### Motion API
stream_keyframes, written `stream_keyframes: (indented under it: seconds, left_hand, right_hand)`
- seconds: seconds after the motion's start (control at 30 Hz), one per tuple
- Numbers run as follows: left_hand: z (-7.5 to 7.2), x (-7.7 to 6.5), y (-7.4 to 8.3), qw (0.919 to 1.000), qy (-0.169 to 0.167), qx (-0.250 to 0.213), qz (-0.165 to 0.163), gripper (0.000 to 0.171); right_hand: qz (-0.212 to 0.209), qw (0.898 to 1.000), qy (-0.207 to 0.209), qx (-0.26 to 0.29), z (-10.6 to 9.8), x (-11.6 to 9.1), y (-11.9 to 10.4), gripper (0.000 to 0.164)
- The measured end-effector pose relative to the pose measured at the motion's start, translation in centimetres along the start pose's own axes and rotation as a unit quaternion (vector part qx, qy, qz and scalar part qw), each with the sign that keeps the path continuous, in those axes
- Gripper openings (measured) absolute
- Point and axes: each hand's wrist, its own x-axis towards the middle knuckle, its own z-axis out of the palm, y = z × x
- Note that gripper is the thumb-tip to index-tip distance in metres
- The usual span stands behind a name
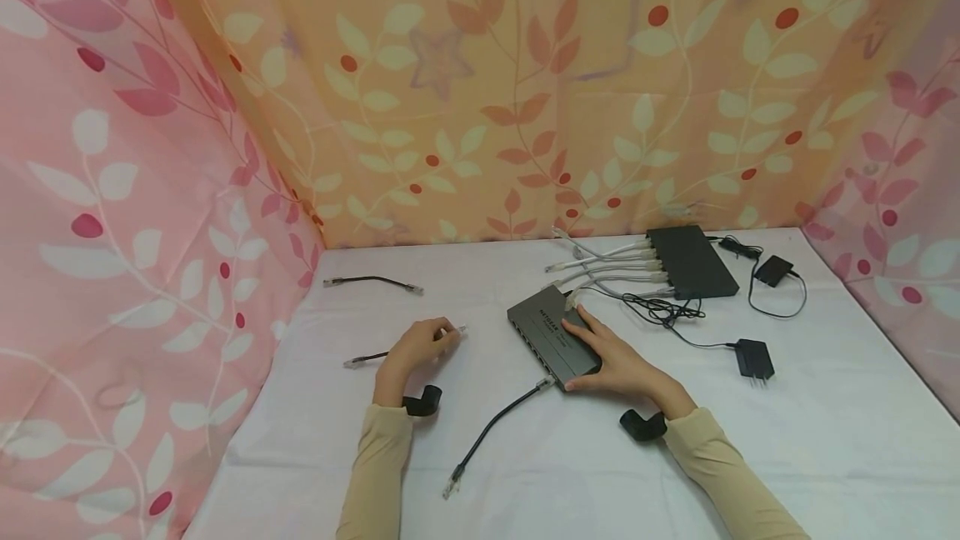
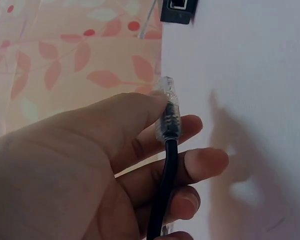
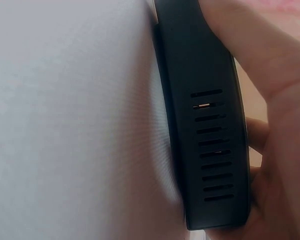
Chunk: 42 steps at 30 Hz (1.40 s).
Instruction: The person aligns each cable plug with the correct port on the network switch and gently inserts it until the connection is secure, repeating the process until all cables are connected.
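My left hand pinches a short black Ethernet cable by its clear plug, between thumb and forefinger. Its other end sticks out to the left of the hand. My right hand grips a dark grey Netgear network switch across its right side. In the right wrist view the slotted side of the switch stands on edge, slightly tilted over the white cloth. A second black Ethernet cable meets the switch's near left corner with one plug; its far plug lies on the cloth.
Another short black cable lies at the back left. A second black box with several grey-white cables stands at the back right. A coiled black cord and two power adapters lie nearby. Patterned curtains enclose the table.
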Motion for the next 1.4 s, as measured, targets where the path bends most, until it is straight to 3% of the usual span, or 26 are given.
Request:
stream_keyframes:
  seconds: [0.2,0.6,0.97,1.23,1.4]
  left_hand:
    - [0.9,0.3,1.0,0.9982,-0.042,-0.014,0.041,0.018]
    - [3.1,0.8,3.3,0.9896,-0.116,0.0,0.084,0.023]
    - [5.6,1.1,5.1,0.9833,-0.142,-0.007,0.114,0.019]
    - [6.6,1.0,6.1,0.9837,-0.138,0.022,0.112,0.021]
    - [7.1,0.9,6.5,0.9812,-0.151,0.015,0.119,0.021]
  right_hand:
    - [-0.005,1.0,0.002,-0.004,0.0,0.0,0.0,0.103]
    - [-0.004,1.0,0.0,-0.004,-0.1,-0.1,0.0,0.103]
    - [-0.004,1.0,0.001,-0.008,-0.1,0.0,0.0,0.104]
    - [-0.005,1.0,0.002,-0.006,-0.1,0.0,0.0,0.103]
    - [-0.002,1.0,0.001,-0.003,-0.1,0.0,0.1,0.103]
